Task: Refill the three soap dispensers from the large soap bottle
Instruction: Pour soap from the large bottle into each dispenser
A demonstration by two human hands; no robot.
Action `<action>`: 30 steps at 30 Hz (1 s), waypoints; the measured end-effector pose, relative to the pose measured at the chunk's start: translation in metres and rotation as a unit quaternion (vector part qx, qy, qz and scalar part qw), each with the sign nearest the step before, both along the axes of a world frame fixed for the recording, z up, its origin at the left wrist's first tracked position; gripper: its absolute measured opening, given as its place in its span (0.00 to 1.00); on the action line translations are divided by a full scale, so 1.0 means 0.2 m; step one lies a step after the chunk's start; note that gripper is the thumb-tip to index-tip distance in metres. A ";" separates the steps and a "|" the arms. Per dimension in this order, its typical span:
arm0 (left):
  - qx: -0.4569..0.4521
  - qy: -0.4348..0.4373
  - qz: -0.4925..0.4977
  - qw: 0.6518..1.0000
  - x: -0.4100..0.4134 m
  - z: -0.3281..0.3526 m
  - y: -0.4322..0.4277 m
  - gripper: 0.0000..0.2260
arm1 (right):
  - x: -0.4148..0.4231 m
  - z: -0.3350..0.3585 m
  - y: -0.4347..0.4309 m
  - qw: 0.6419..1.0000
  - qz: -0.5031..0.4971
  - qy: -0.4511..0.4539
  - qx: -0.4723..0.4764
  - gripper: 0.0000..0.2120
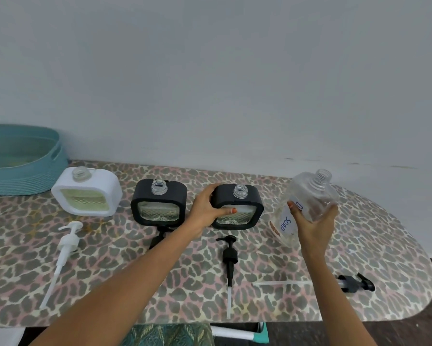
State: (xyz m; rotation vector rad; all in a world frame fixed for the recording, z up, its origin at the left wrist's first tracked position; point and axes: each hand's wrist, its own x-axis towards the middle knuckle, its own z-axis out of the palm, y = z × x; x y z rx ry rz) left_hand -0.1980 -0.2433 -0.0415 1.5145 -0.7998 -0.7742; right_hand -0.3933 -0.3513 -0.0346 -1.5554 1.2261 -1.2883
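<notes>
Three uncapped soap dispensers stand in a row on the leopard-print board (359, 258): a white dispenser (87, 193) at the left, a black dispenser (158, 203) in the middle and a second black dispenser (238, 206) at the right. My left hand (206, 208) grips the left side of the right black dispenser. My right hand (314, 226) holds the large clear soap bottle (309, 203), uncapped, tilted slightly right, its label reading SOAP, just right of that dispenser.
A white pump (65, 248) lies in front of the white dispenser. One black pump (229, 260) lies in front of the right dispenser, and another black pump (157, 237) shows partly behind my left forearm. The large bottle's pump (352, 283) lies near the board's right end. A teal basket (20, 161) sits far left.
</notes>
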 end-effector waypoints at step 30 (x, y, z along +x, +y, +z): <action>0.035 -0.192 -0.022 0.981 -0.08 0.13 0.08 0.35 | -0.15 0.13 0.08 0.998 0.032 0.046 -0.031 0.37</action>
